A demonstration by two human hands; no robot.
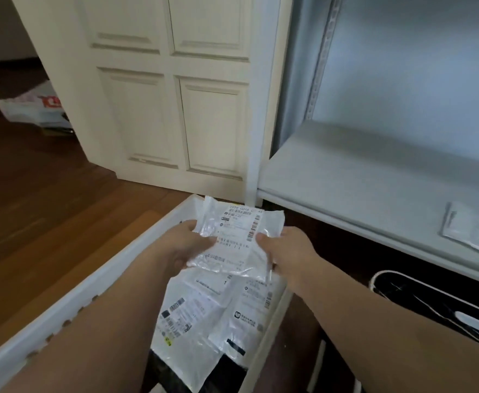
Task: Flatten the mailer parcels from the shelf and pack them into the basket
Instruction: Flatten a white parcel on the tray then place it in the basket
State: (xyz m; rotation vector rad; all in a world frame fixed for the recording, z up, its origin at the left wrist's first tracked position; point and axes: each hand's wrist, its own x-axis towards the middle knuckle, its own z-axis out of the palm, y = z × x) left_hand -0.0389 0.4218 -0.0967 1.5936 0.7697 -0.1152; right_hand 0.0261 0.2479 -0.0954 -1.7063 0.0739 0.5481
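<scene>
Over the white basket (71,304), already holding flattened mailers (204,313), a crinkled mailer parcel (238,239) is hanging long axis running away, the left hand (184,245) and right hand (286,253) gripping opposite edges, equally near.

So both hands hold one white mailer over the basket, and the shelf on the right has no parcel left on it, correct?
Not quite. Both hands, left hand and right hand, do hold one white mailer over the basket, but the shelf is not cleared: the head view shows one more flat parcel lying on it at the right edge.
</scene>
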